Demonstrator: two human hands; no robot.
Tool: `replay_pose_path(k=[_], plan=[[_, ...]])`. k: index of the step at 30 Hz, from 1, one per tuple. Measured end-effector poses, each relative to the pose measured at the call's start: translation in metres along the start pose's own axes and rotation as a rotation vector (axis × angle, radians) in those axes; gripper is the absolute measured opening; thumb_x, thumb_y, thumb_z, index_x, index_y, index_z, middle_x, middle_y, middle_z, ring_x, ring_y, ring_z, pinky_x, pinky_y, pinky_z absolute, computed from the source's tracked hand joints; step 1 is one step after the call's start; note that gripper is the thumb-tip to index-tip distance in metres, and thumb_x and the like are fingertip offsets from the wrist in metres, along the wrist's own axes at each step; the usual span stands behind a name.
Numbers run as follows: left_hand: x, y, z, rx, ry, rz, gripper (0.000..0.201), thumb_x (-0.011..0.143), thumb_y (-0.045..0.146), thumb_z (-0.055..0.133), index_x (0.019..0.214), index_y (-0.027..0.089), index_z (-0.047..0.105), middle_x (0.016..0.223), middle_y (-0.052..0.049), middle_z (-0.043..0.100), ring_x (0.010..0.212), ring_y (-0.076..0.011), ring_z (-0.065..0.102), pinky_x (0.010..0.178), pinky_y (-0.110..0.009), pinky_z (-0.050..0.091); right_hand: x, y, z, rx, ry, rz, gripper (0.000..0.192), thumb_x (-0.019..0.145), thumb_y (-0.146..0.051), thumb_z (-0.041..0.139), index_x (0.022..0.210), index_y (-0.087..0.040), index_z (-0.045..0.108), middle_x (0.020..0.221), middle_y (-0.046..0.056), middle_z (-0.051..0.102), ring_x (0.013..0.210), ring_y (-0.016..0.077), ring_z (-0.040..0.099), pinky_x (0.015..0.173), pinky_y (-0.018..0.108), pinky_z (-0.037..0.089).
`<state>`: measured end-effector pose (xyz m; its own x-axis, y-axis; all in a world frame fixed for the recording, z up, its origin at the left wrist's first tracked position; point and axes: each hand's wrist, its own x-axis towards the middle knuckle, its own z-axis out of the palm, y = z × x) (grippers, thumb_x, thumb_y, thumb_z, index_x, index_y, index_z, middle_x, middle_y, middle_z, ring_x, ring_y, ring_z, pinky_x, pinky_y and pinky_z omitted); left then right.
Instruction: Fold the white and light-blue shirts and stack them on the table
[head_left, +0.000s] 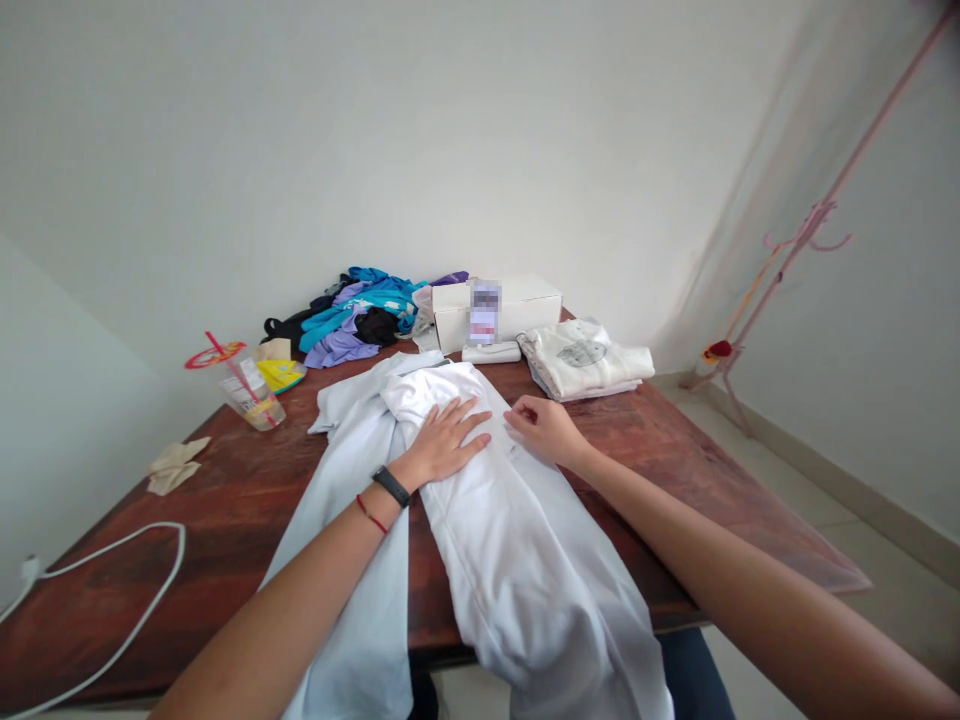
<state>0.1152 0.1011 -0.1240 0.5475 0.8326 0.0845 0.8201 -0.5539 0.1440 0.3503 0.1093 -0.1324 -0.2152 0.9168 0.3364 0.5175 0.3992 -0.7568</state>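
Observation:
White trousers (517, 540) lie lengthwise over the table, their two long legs running toward me and hanging past the front edge. My left hand (448, 440) rests flat on the upper part of the nearer-right leg, fingers spread, with a black band and a red string on the wrist. Just to its right, my right hand (546, 428) has its fingers curled in at the right edge of the same cloth, seemingly pinching it; the fingertips are partly hidden. Creases run down the right leg, while the left leg lies smoother.
Behind the trousers stand a white box (521, 305) and a folded white shirt (589, 358). A heap of blue, purple and black clothes (360, 315) is at back left. A plastic cup (255, 395), a beige cloth (177, 465) and a white cable (161, 590) lie leftward. A pink rack (806, 235) stands right.

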Motion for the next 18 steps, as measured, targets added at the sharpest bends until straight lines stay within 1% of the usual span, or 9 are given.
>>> replay_pose_path(k=[1,3,5,7,10,12,15,17,18], plan=[[0.002,-0.004,0.001,0.015,0.004,-0.014,0.054,0.105,0.059,0.03,0.154,0.038,0.041,0.168,-0.004,0.026,0.154,-0.0335,0.019,0.12,-0.063,0.018,0.002,0.001,-0.001,-0.005,0.041,0.018,0.025,0.09,-0.038,0.058,0.076,-0.018,0.065,0.072,0.002,0.066,0.066,0.0154,0.055,0.063,0.027,0.039],[0.004,-0.014,0.001,0.037,0.012,-0.033,0.054,0.105,0.059,0.031,0.155,0.038,0.039,0.168,-0.004,0.026,0.154,-0.0339,0.02,0.12,-0.064,0.018,0.005,0.004,-0.004,-0.012,0.064,0.039,0.023,0.09,-0.034,0.057,0.076,-0.018,0.064,0.078,0.004,0.069,0.072,0.0169,0.059,0.068,0.028,0.043],[0.006,-0.027,0.0,0.05,0.017,-0.042,0.055,0.105,0.059,0.03,0.155,0.037,0.038,0.168,-0.005,0.025,0.154,-0.0339,0.019,0.119,-0.064,0.018,0.007,0.006,-0.006,-0.01,0.043,0.052,0.017,0.089,-0.03,0.059,0.078,-0.018,0.064,0.085,0.006,0.071,0.078,0.0179,0.063,0.073,0.028,0.045],[0.006,-0.041,-0.003,0.052,0.003,-0.039,0.055,0.106,0.058,0.029,0.156,0.036,0.037,0.168,-0.006,0.024,0.155,-0.033,0.018,0.12,-0.064,0.017,0.006,0.005,-0.006,0.04,-0.003,0.097,0.015,0.09,-0.032,0.061,0.085,-0.018,0.065,0.091,0.006,0.072,0.078,0.0179,0.065,0.071,0.028,0.047],[0.008,-0.062,-0.012,0.046,-0.048,-0.036,0.056,0.106,0.058,0.027,0.157,0.035,0.035,0.169,-0.006,0.023,0.155,-0.0309,0.016,0.121,-0.062,0.015,0.002,0.0,-0.005,0.15,-0.117,0.183,0.031,0.093,-0.047,0.061,0.106,-0.02,0.064,0.097,0.007,0.073,0.072,0.0175,0.066,0.06,0.027,0.047],[0.012,-0.071,-0.018,0.059,-0.077,-0.046,0.057,0.106,0.058,0.026,0.158,0.034,0.033,0.169,-0.006,0.022,0.156,-0.0306,0.016,0.121,-0.062,0.015,-0.001,-0.003,-0.004,0.139,-0.185,0.174,0.043,0.091,-0.055,0.063,0.116,-0.019,0.062,0.089,0.006,0.072,0.069,0.0179,0.065,0.058,0.026,0.045],[0.017,-0.072,-0.025,0.118,-0.1,-0.072,0.057,0.106,0.055,0.03,0.158,0.033,0.033,0.169,-0.007,0.021,0.155,-0.0334,0.017,0.12,-0.062,0.02,-0.004,-0.006,-0.003,0.078,-0.293,0.079,0.057,0.086,-0.054,0.07,0.127,-0.016,0.059,0.071,0.0,0.066,0.064,0.0175,0.061,0.06,0.026,0.042],[0.014,-0.061,-0.029,0.166,-0.082,-0.1,0.057,0.106,0.052,0.034,0.158,0.03,0.035,0.169,-0.011,0.022,0.154,-0.0369,0.018,0.119,-0.063,0.022,-0.005,-0.007,-0.002,0.054,-0.352,0.022,0.063,0.082,-0.047,0.075,0.133,-0.015,0.056,0.066,-0.004,0.063,0.061,0.0164,0.058,0.061,0.026,0.039],[0.009,-0.051,-0.031,0.193,-0.051,-0.117,0.056,0.106,0.05,0.036,0.157,0.027,0.038,0.168,-0.013,0.023,0.154,-0.0387,0.019,0.118,-0.064,0.023,-0.005,-0.007,-0.002,0.038,-0.366,0.0,0.064,0.08,-0.042,0.077,0.134,-0.015,0.055,0.065,-0.005,0.061,0.061,0.016,0.057,0.061,0.026,0.038]])
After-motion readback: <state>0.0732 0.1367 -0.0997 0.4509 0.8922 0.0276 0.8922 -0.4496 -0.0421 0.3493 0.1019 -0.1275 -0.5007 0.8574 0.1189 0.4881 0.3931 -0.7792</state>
